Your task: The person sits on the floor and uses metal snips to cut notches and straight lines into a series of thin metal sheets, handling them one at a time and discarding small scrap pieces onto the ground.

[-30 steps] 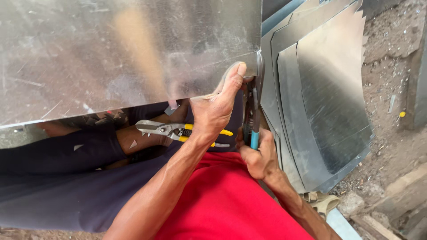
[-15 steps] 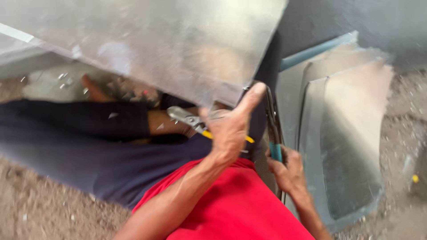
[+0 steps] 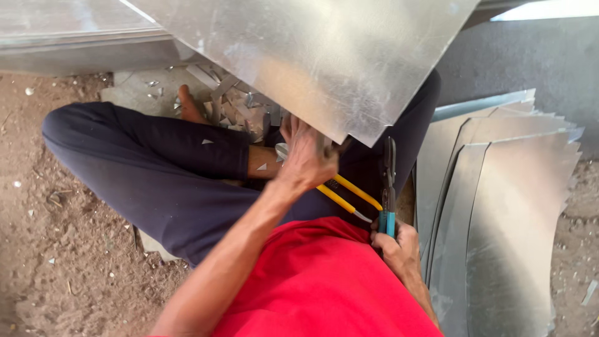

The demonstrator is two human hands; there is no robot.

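Seated cross-legged on the dirt floor [image 3: 68, 262], gripping the sheet's low edge.

Scrap offcuts [image 3: 231, 103] scattered by the bare foot at left. Left hand [image 3: 307, 159] now curled under the near edge of the big galvanised sheet [image 3: 312, 56], fingers pressed together on the metal, no longer stretched up with the thumb along the rim as a second ago; sheet tipped higher and swung leftward since then, so apparently being repositioned. Yellow-handled snips [image 3: 346, 193] lying idle across the lap, just below that hand. Right hand [image 3: 396, 249] closed around blue-handled snips [image 3: 389, 187], blades pointing up, just beside the sheet's corner. Stack of cut sheets [image 3: 511, 212] lying at right.
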